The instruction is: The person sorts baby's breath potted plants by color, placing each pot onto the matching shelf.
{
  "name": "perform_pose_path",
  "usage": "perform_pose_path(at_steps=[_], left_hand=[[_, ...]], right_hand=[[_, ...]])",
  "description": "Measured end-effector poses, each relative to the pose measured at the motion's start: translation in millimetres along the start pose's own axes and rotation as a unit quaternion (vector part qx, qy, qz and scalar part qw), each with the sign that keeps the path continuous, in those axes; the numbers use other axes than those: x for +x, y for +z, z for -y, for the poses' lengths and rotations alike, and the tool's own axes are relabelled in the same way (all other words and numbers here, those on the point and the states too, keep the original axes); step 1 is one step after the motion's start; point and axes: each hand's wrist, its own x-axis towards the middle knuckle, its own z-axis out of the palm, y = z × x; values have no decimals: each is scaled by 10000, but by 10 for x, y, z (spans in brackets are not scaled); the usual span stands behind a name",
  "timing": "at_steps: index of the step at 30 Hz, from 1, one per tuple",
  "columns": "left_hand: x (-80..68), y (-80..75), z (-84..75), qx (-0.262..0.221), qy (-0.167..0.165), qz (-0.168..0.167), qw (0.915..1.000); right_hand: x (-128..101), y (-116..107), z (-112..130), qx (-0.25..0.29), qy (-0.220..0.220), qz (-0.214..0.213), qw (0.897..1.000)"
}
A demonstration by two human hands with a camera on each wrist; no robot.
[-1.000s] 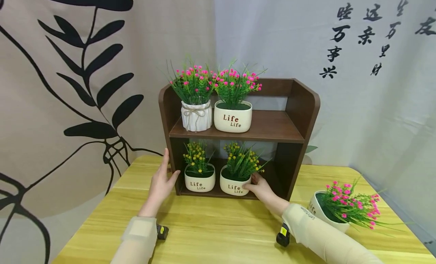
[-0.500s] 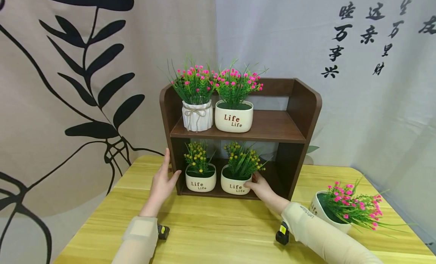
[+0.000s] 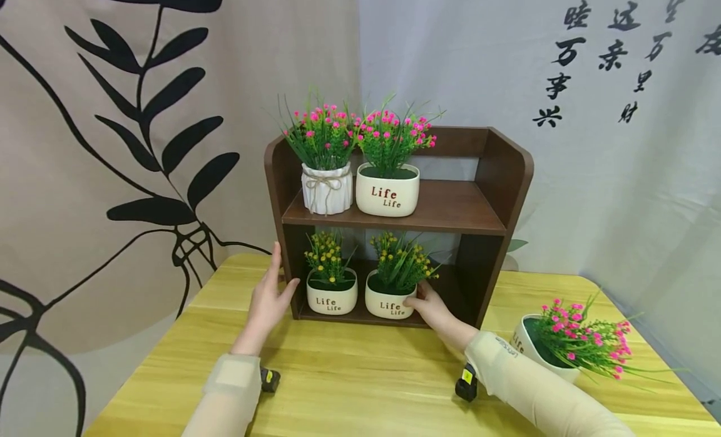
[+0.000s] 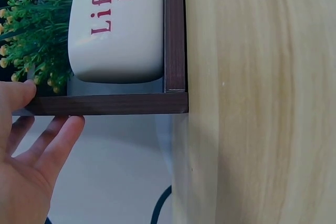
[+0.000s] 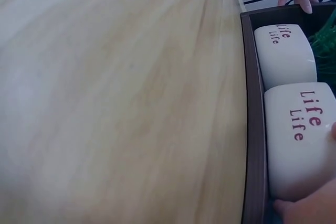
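Your right hand [image 3: 432,305] curls round the right-hand yellow-flower pot [image 3: 390,301] on the lower shelf [image 3: 360,317], while your flat left hand [image 3: 269,297] braces the shelf's left wall. Since a second ago almost nothing shifts: both hands stay put, so the pot looks seated beside its twin [image 3: 332,297].

Prob. staged room, printed backdrops [image 3: 141,143], wood table [image 3: 360,374]

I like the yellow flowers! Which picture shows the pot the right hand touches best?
The head view: the whole pot with its yellow flowers shows, right hand at its side. The right wrist view shows only its front; the left wrist view misses it.
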Motion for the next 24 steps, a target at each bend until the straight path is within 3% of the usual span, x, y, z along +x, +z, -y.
perform_pose_path(at_steps=[7,11,17,24], left_hand=[[-96,55,-23,-79,-139,157,9997],[-123,74,-23,-68,-241,171,9995],[-64,53,-4,-9,-122,68,9999],[-4,12,8,-8,29,-15,10000]], right_hand=[[-173,-101,-39,-161,443,7,9989],[-343,-174,59,-106,459,0,9989],[-607,-334,291,-131,266,122,9995],[-964,-605,745,-255,-272,508,9980]])
